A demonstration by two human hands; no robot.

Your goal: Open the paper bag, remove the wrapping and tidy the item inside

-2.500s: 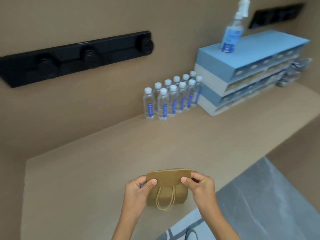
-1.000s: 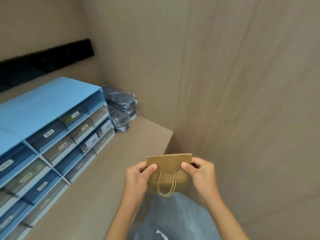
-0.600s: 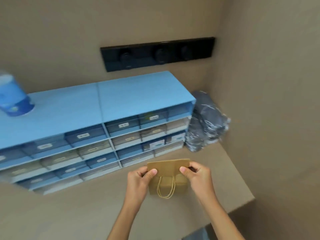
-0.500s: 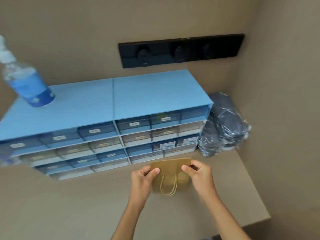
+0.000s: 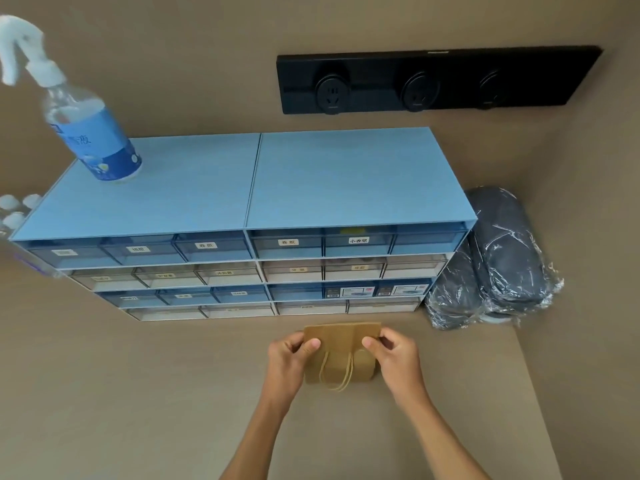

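A small brown paper bag (image 5: 341, 353) with twine handles hanging down its front is held over the tan counter (image 5: 138, 393), just in front of the drawer unit. My left hand (image 5: 289, 358) pinches its top left corner and my right hand (image 5: 394, 358) pinches its top right corner. The bag's top edge looks folded flat and closed. Nothing of its contents shows.
A blue and white drawer unit (image 5: 249, 230) with labelled drawers stands against the wall. On its top left is a spray bottle (image 5: 86, 129). Plastic-wrapped dark bundles (image 5: 498, 261) lie to its right, bottle caps (image 5: 15, 209) peek out at the far left, and a black socket strip (image 5: 433, 79) is on the wall.
The view has swung from the right-hand wall back to face the drawer unit squarely. Both hands keep the same pinch on the bag's top corners, and the bag stays closed.
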